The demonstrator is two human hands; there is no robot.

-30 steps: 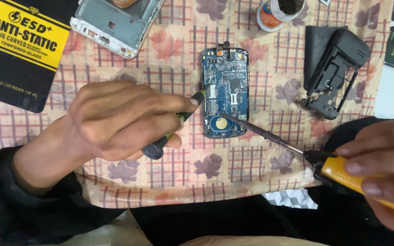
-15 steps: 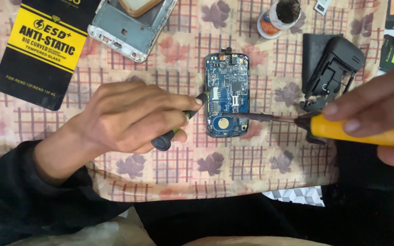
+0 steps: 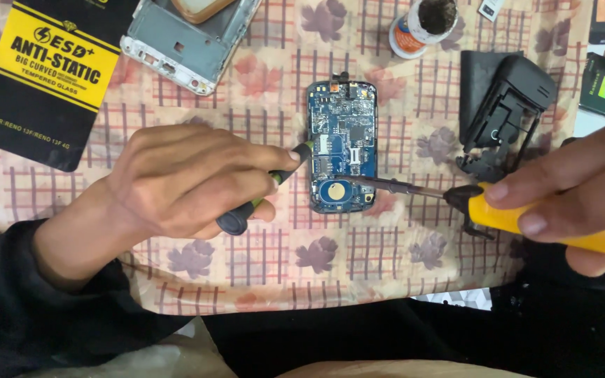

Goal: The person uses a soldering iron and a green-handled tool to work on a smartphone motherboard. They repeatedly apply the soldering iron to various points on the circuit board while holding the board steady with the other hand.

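here, blue circuit board [image 3: 342,147] lies centre on the checked cloth [image 3: 260,259], long axis near–far. left hand [image 3: 183,182] clamped on a small screwdriver [image 3: 264,189] touching its left edge — right hand [image 3: 568,185] clamped on a yellow-handled tool [image 3: 526,220], tip on the board's near end.

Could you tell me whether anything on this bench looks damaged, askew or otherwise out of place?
Nothing looks spilled or broken. The blue phone circuit board lies bare and square on the checked cloth, its grey metal frame and black plastic shell set apart, both tilted, which suits a phone taken apart.
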